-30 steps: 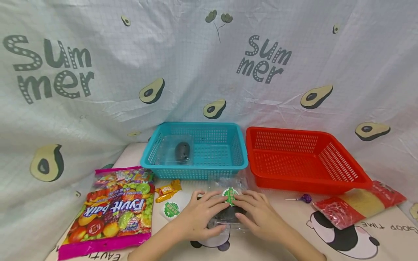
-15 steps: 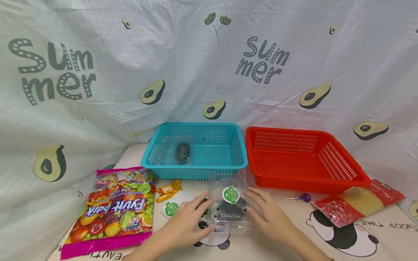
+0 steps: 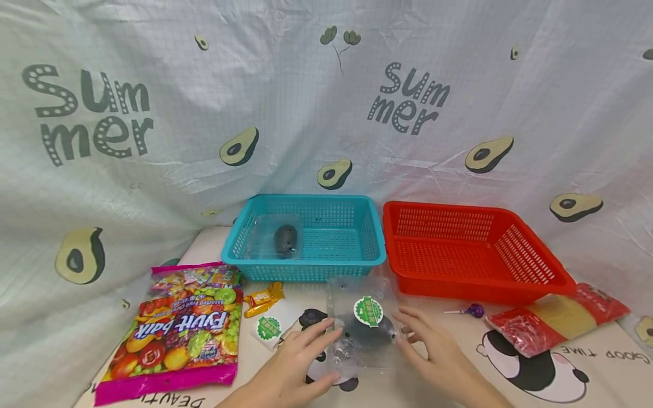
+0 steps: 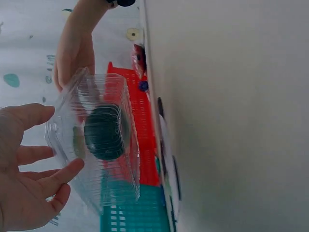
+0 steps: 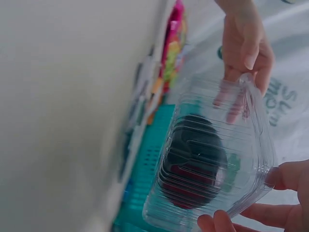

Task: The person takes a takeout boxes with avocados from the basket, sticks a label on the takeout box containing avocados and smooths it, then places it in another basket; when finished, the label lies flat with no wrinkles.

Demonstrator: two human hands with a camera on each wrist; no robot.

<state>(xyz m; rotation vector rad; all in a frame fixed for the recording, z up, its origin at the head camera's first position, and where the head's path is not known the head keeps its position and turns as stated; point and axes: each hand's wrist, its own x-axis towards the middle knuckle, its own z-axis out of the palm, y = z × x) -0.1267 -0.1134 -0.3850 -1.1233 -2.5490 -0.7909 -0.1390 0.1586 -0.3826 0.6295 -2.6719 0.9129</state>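
A clear plastic clamshell box (image 3: pixel 357 354) with a round green-and-white sticker (image 3: pixel 368 311) on its lid is held up between both hands. Through its ribbed base a dark, smooth oval thing (image 4: pixel 104 132) shows inside. My left hand (image 3: pixel 296 362) holds the box's left rim between thumb and fingers. On the opposite side, my right hand (image 3: pixel 436 354) grips the right rim, its thumb and fingertips at the edge in the right wrist view. The lid looks closed, and the base stands clear of the table in both wrist views.
Behind are a blue basket (image 3: pixel 306 271), holding another clear box (image 3: pixel 262 238) with a dark oval, and a red basket (image 3: pixel 474 286). At left lie a fruit candy bag (image 3: pixel 173 334), an orange-wrapped candy (image 3: pixel 263 299) and another green sticker (image 3: pixel 268 328); at right, a lollipop (image 3: pixel 475 310) and red-and-yellow packet (image 3: pixel 556 317).
The hands have spread from over the sticker to the box's two sides. The box has risen from the table between them.
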